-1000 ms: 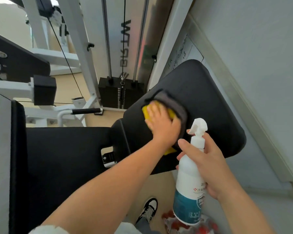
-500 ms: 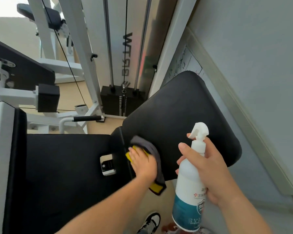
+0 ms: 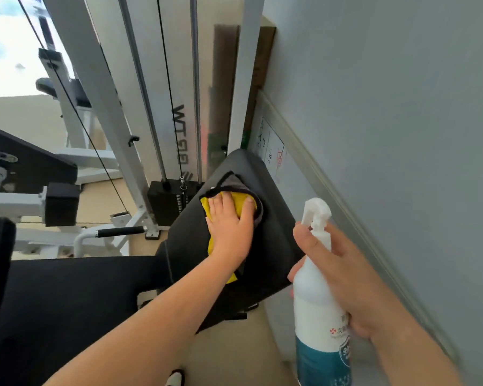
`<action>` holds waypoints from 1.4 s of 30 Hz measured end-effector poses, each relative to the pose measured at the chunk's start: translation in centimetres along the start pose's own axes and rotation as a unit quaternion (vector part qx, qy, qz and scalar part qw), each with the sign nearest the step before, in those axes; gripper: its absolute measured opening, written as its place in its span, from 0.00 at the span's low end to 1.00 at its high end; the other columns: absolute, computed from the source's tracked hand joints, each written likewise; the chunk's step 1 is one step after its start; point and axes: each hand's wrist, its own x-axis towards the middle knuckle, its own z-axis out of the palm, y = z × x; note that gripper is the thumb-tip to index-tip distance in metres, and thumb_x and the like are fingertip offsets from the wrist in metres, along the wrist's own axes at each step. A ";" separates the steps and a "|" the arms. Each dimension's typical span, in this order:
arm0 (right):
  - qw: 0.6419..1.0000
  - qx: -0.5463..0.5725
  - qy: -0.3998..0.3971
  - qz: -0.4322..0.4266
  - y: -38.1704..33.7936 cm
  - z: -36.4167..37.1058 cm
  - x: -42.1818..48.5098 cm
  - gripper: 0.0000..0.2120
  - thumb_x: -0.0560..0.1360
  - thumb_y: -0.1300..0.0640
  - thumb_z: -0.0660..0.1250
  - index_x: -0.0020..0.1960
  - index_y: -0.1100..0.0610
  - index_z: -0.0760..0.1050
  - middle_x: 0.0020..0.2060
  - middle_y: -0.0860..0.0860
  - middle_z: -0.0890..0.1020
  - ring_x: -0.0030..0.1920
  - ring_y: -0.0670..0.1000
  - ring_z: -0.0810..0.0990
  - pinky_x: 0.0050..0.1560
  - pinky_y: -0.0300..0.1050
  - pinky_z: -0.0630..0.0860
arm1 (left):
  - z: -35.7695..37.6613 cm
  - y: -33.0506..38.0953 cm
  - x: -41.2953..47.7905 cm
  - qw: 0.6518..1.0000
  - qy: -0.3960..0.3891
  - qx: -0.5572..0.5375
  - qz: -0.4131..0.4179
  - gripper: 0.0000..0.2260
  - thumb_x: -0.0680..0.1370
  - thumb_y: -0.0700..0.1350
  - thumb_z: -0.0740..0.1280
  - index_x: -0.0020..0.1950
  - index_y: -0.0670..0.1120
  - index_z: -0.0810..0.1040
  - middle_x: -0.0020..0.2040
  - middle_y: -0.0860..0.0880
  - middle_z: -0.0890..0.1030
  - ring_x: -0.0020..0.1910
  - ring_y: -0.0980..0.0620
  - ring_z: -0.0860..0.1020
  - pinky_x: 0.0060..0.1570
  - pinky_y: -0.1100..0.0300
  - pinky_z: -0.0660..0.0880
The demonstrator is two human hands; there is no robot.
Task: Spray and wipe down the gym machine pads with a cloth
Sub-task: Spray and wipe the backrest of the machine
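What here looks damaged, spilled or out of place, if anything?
Nothing stands out. The left hand presses a yellow and grey cloth flat on the black back pad, whose visible surface shows no tear or puddle. The right hand holds the spray bottle upright beside it, with no drip visible.

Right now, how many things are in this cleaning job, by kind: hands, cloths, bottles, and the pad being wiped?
hands: 2 (left hand, right hand)
cloth: 1
bottle: 1
pad: 1
total: 5
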 end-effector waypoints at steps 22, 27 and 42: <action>0.967 0.010 -0.184 0.175 3.3 -6.6 -0.5 0.30 0.73 0.34 0.74 0.68 0.48 0.75 0.37 0.61 0.83 0.36 0.61 0.84 0.42 0.52 0.85 | 2.3 3.5 1.7 0.987 -0.016 -0.159 0.027 0.37 0.75 0.66 0.59 0.83 0.62 0.54 0.81 0.67 0.53 0.83 0.58 0.51 0.82 0.43 0.48; 0.969 0.015 -0.174 0.173 3.8 -6.1 -0.2 0.29 0.75 0.34 0.73 0.67 0.50 0.75 0.38 0.62 0.84 0.36 0.61 0.84 0.38 0.50 0.85 | 2.0 3.8 1.5 0.990 -0.010 -0.132 0.051 0.33 0.80 0.61 0.57 0.84 0.58 0.52 0.83 0.63 0.51 0.83 0.56 0.48 0.82 0.42 0.46; 0.983 0.083 -0.118 0.112 3.1 -9.3 -1.7 0.32 0.67 0.34 0.75 0.67 0.46 0.77 0.38 0.64 0.84 0.36 0.63 0.84 0.37 0.51 0.85 | -0.8 6.8 -3.5 0.803 -0.199 0.387 0.408 0.19 0.85 0.61 0.55 0.69 0.60 0.80 0.71 0.58 0.78 0.79 0.54 0.64 0.82 0.43 0.42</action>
